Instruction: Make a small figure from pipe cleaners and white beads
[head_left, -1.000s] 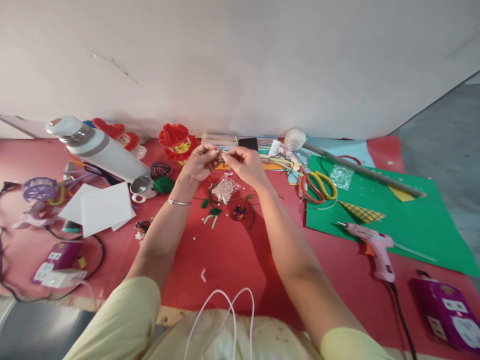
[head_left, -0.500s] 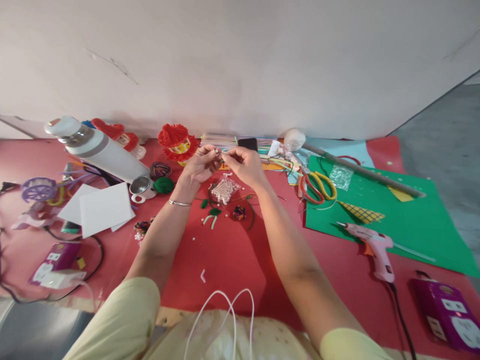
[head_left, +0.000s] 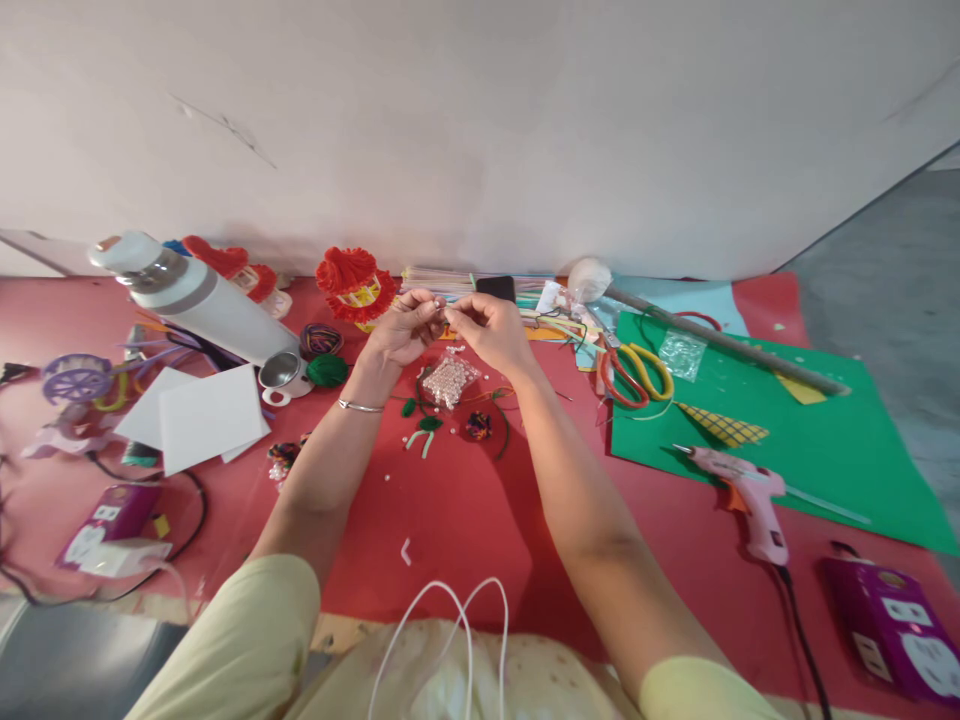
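Note:
My left hand point(head_left: 402, 330) and my right hand point(head_left: 487, 330) are raised together over the red mat point(head_left: 465, 500), fingertips pinched and nearly touching. Something tiny and pale sits between the fingertips; I cannot make out what it is. Directly below the hands lies a small clear bag of pearl beads point(head_left: 448, 380). Loose beads, green pipe-cleaner pieces point(head_left: 421, 432) and a small multicoloured pom-pom point(head_left: 478, 426) lie scattered around the bag. A thin bracelet circles my left wrist.
A white flask point(head_left: 195, 297), metal cup point(head_left: 281, 373) and white paper sheets point(head_left: 202, 418) lie left. Red fringed ornament point(head_left: 352, 283) stands at the wall. Scissors point(head_left: 634, 372), green sheet point(head_left: 825, 440), pink glue gun point(head_left: 746, 492) and purple power strip point(head_left: 892, 625) lie right.
The pinched fingertips shift very slightly against each other; both hands stay in the same place above the bead bag.

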